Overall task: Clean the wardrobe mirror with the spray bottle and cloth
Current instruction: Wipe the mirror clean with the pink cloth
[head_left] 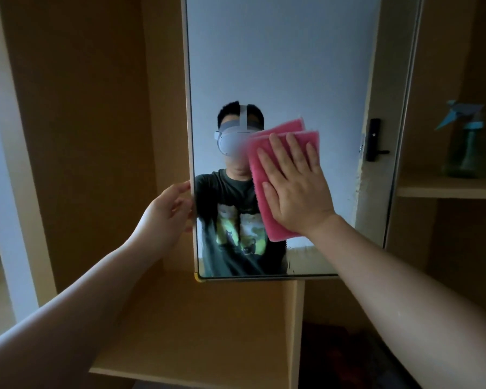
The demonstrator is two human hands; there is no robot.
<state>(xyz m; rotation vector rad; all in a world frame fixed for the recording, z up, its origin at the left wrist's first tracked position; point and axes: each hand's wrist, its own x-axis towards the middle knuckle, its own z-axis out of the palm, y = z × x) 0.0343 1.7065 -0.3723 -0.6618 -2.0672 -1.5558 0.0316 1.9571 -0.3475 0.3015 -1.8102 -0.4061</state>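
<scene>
The wardrobe mirror (286, 66) is a tall framed panel on an open door, filling the upper middle of the view. A pink cloth (260, 189) lies flat against the glass near its middle. My right hand (295, 186) presses on the cloth with fingers spread. At the mirror's left edge, my left hand (171, 211) grips the frame, with its fingers curled around the rim. The spray bottle (463, 141), clear with a blue trigger head, stands on a shelf at the right, away from both hands.
A wooden shelf (446, 189) at the right carries the bottle. Below the mirror runs a lower wardrobe shelf (197, 327) with a vertical divider (296, 332). Brown wardrobe panels stand at the left. The glass reflects a person and a door with a black handle.
</scene>
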